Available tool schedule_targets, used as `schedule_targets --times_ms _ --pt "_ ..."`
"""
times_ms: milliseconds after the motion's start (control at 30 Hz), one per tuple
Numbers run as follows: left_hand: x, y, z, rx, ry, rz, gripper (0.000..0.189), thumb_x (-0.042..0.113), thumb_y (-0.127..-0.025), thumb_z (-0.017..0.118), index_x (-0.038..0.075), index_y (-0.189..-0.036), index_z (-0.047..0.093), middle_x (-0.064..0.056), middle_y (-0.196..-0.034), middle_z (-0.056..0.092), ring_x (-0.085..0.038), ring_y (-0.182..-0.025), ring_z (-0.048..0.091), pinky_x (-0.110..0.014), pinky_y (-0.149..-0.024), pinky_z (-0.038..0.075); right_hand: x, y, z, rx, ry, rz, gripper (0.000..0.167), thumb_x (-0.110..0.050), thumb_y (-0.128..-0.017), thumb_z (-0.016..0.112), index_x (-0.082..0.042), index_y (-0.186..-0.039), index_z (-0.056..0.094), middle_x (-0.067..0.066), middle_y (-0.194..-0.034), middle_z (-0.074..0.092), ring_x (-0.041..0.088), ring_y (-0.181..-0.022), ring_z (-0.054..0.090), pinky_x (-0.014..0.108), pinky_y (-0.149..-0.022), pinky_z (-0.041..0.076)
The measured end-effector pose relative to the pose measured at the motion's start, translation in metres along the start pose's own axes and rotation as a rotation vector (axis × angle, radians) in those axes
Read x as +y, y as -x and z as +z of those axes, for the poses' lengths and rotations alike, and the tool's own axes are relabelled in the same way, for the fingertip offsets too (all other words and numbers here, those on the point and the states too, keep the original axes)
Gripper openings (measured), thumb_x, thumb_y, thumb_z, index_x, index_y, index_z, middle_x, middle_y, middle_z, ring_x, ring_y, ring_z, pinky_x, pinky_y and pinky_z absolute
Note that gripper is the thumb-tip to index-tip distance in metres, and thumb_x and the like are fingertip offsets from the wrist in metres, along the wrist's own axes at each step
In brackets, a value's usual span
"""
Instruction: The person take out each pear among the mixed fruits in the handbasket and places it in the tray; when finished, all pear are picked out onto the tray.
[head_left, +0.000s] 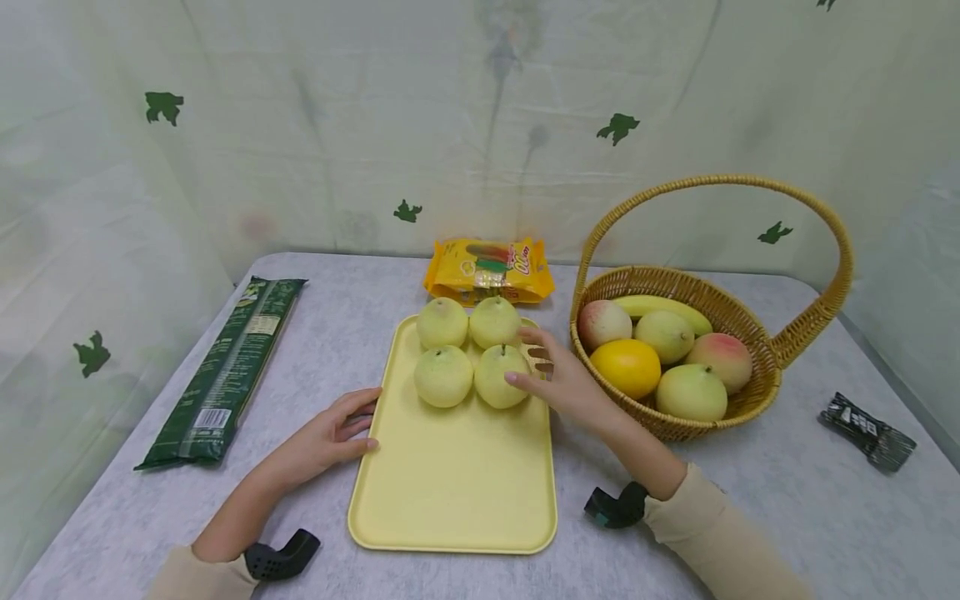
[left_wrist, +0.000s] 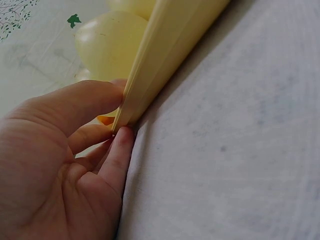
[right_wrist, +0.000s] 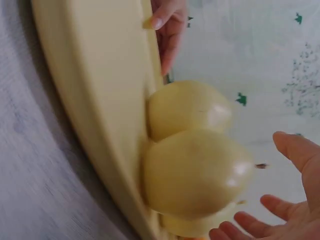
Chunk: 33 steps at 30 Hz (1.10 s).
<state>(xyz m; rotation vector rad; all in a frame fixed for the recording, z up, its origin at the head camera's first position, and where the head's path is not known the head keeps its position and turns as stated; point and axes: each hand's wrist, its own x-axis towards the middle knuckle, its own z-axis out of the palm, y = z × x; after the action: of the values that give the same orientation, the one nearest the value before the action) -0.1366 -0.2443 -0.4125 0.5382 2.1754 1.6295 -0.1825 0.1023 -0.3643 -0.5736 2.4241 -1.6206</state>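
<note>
On the far half of a yellow tray [head_left: 457, 483] stand several round, pale green-yellow pears [head_left: 443, 377] in two rows. My left hand [head_left: 333, 433] holds the tray's left rim; in the left wrist view the thumb [left_wrist: 95, 95] lies at the rim with other fingers against its outer side. Beside the front right pear [head_left: 501, 377] is my right hand [head_left: 562, 375], fingers spread and nothing in its grasp. The right wrist view shows a gap between that hand [right_wrist: 300, 200] and the nearest pear [right_wrist: 197, 172].
Right of the tray, a wicker basket [head_left: 765, 392] with a tall handle holds a banana [head_left: 663, 308], peaches, a yellow fruit and green ones. Behind the tray lies an orange snack packet [head_left: 491, 267]. A long green packet [head_left: 225, 375] lies left, a small black packet [head_left: 866, 432] far right.
</note>
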Motion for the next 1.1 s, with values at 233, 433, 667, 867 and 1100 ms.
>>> schedule_targets --times_ms 233,433,667,867,1100 --pt "0.000 -0.001 0.000 0.004 -0.001 -0.005 0.071 0.012 -0.086 0.062 0.002 -0.142 0.020 -0.019 -0.141 0.019 -0.035 -0.126 0.027 -0.018 -0.096 0.034 -0.017 0.034 -0.031 0.170 0.135 -0.299 0.051 -0.007 -0.084 0.064 -0.006 -0.129 0.041 0.008 -0.128 0.045 0.023 -0.116 0.043 0.039 -0.097 0.037" --pt "0.000 0.000 0.000 -0.002 0.004 -0.004 0.071 0.012 -0.086 0.062 0.002 -0.142 0.019 -0.020 -0.141 0.017 -0.036 -0.126 0.026 -0.024 -0.099 0.034 -0.015 0.065 -0.059 0.363 0.258 -0.475 0.061 0.010 -0.071 0.070 -0.001 -0.126 0.047 0.010 -0.122 0.050 0.024 -0.108 0.047 0.026 -0.095 0.037" --pt "0.000 0.000 0.000 0.001 0.003 -0.007 0.071 0.012 -0.086 0.062 0.002 -0.142 0.020 -0.019 -0.141 0.018 -0.036 -0.126 0.027 -0.024 -0.099 0.033 0.001 0.086 -0.089 0.510 0.325 -0.446 0.062 0.016 -0.066 0.070 0.001 -0.122 0.049 0.010 -0.117 0.052 0.007 -0.107 0.044 0.016 -0.091 0.036" --pt "0.000 0.000 0.000 -0.006 0.014 -0.005 0.071 0.012 -0.086 0.061 0.002 -0.142 0.019 -0.020 -0.141 0.017 -0.037 -0.126 0.026 -0.022 -0.098 0.034 0.020 0.097 -0.105 0.568 0.355 -0.316 0.059 0.012 -0.070 0.070 0.000 -0.123 0.048 0.005 -0.118 0.051 0.003 -0.106 0.044 0.014 -0.087 0.037" --pt "0.000 0.001 -0.001 -0.011 0.022 0.002 0.071 0.011 -0.086 0.061 0.001 -0.142 0.018 -0.020 -0.141 0.016 -0.037 -0.126 0.026 -0.020 -0.097 0.035 0.035 0.105 -0.115 0.554 0.374 -0.213 0.057 0.004 -0.073 0.070 -0.003 -0.125 0.047 0.002 -0.117 0.049 0.003 -0.105 0.043 0.012 -0.084 0.036"
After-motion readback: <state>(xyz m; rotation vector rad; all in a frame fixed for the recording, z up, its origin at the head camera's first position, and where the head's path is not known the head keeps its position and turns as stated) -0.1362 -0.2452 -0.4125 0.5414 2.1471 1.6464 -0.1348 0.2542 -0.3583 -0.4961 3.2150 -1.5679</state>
